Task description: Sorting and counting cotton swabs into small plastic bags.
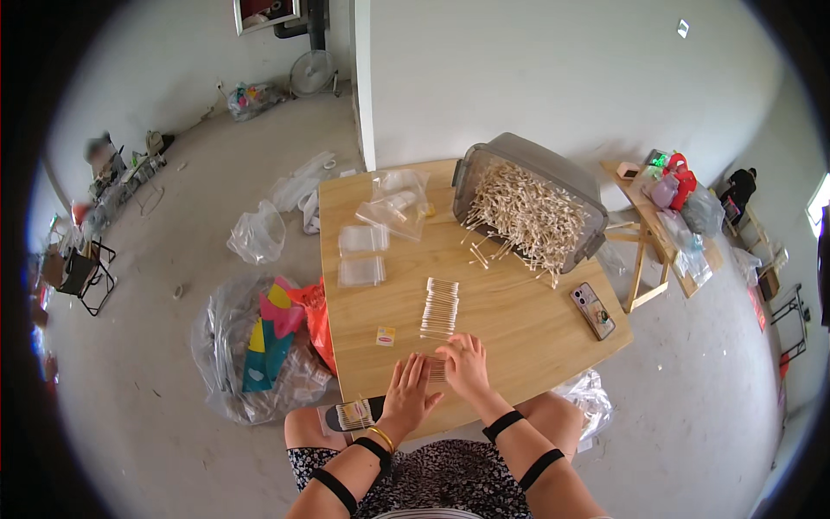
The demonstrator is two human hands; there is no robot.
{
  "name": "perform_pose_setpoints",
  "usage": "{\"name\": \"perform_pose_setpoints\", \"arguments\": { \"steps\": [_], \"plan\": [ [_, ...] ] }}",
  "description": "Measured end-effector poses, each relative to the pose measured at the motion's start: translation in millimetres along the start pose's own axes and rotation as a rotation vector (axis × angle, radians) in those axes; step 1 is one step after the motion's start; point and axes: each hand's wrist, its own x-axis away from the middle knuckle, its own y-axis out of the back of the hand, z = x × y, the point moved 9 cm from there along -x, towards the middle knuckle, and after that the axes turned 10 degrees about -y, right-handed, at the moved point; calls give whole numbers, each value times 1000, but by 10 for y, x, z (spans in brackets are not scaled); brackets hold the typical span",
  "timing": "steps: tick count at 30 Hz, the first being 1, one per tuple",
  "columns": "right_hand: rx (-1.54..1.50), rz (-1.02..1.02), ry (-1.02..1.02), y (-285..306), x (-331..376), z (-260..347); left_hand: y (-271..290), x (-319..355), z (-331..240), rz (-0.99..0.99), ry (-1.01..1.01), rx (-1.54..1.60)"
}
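A neat column of cotton swabs lies side by side in the middle of the wooden table. Below it, a second group of swabs sits between my two hands and is partly covered by them. My left hand lies with fingers stretched out along the left ends of that group. Over its right side, my right hand has its fingers curled down; what is between their tips is hidden. A small yellow-and-white card rests left of the swabs.
A tipped grey bin spills loose swabs at the far right. Clear plastic boxes and bags lie at the left. A phone is near the right edge. Banded swabs sit at the front-left edge. Plastic bags stand on the floor.
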Motion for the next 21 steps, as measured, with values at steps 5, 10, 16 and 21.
{"name": "perform_pose_setpoints", "arguments": {
  "steps": [5,10,16,21],
  "plan": [
    [-8,-104,18,137,-35,18,-42,24,-13,47,14,6],
    [-65,-132,5,232,87,-109,-9,-66,-68,90,1,-91],
    [-166,-159,-101,214,379,-229,-195,-163,28,164,5,-120],
    [26,-218,-17,191,501,-183,-159,-259,-6,132,4,-108]
  ]
}}
